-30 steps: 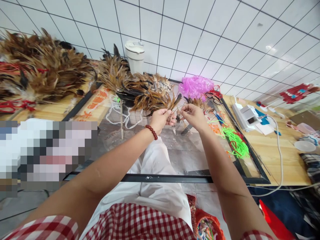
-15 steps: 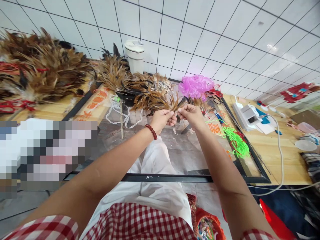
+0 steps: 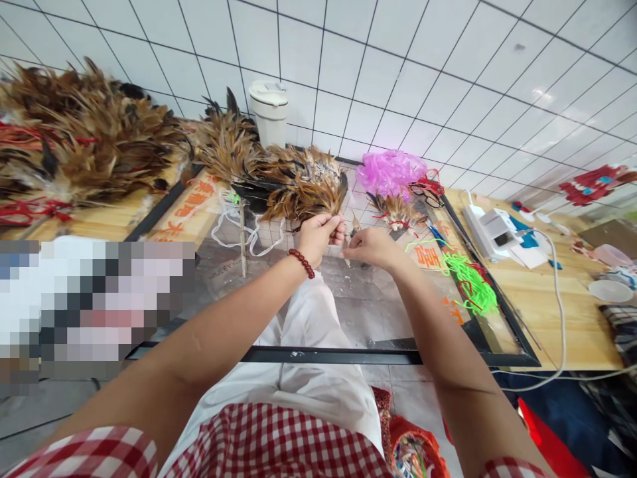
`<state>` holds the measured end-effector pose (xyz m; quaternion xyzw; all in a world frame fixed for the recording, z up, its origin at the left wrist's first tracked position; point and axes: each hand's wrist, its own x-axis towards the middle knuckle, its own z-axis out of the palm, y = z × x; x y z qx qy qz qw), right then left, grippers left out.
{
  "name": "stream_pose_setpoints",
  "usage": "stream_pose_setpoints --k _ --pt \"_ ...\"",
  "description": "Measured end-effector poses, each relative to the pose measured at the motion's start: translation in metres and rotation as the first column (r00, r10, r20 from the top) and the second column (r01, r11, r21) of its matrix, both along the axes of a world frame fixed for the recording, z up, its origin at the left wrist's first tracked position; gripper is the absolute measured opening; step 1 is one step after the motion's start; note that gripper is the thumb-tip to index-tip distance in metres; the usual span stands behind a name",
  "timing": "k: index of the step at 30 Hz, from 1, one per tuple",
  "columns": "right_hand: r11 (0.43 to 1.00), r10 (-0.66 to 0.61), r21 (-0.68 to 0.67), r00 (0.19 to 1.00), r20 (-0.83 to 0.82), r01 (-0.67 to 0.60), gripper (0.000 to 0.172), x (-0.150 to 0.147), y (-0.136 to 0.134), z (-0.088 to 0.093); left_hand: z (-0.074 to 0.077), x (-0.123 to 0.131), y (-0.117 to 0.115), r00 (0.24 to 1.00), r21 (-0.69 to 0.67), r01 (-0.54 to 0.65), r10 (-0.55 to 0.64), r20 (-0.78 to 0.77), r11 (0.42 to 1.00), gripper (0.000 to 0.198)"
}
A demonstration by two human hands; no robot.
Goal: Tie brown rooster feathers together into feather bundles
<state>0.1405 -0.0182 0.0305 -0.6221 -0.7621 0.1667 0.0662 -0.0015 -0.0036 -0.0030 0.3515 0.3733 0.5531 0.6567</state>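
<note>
My left hand point(image 3: 321, 239) is closed in a pinch on brown and black feathers point(image 3: 328, 196), which fan out above its fingertips and overlap the pile behind. My right hand point(image 3: 372, 247) is beside it to the right, low over the glass tabletop point(image 3: 368, 299). Its fingers are bent down and pressed together; whatever lies between them is hidden. A small loose feather point(image 3: 355, 224) stands out just above these fingers. Beyond my right hand lies a tied bunch of feathers point(image 3: 398, 209) with red string at its base.
More feathers point(image 3: 109, 146) are heaped at the left. A white cup point(image 3: 269, 113) stands by the tiled wall. Pink plastic point(image 3: 391, 171), green cords point(image 3: 470, 282) and a power strip point(image 3: 490, 229) lie toward the right. White string point(image 3: 223, 226) and a thin stick point(image 3: 243, 236) lie left of my hands.
My right hand has come away from the feathers at my left hand and dropped toward the glass, turning its fingers down. My left hand stays nearly in place.
</note>
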Motion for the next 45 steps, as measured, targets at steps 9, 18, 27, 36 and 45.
stream_pose_setpoints --k 9,18,27,36,45 --pt "0.994 -0.109 -0.042 0.896 -0.430 0.101 0.003 -0.003 0.003 0.001 0.004 -0.002 -0.002 0.999 -0.058 0.042 -0.041 0.015 0.997 0.012" --pt "0.980 -0.150 -0.100 0.306 -0.940 0.174 0.015 -0.006 0.014 -0.008 0.008 -0.003 -0.003 0.991 -0.101 0.127 -0.131 -0.028 0.987 0.014" --pt "0.953 -0.031 0.175 0.651 -0.758 0.248 0.010 -0.012 0.010 -0.016 0.010 -0.005 -0.002 0.980 -0.109 0.186 -0.192 -0.047 0.977 0.014" --pt "0.929 0.051 0.311 0.762 -0.646 0.201 0.013 -0.007 0.011 -0.014 0.004 -0.002 -0.004 0.975 -0.036 0.192 -0.195 -0.110 0.981 0.019" --pt "0.965 -0.146 -0.218 0.392 -0.908 -0.145 0.043 -0.002 0.008 -0.007 0.001 -0.008 -0.003 0.919 0.006 0.393 -0.393 0.028 0.919 0.016"
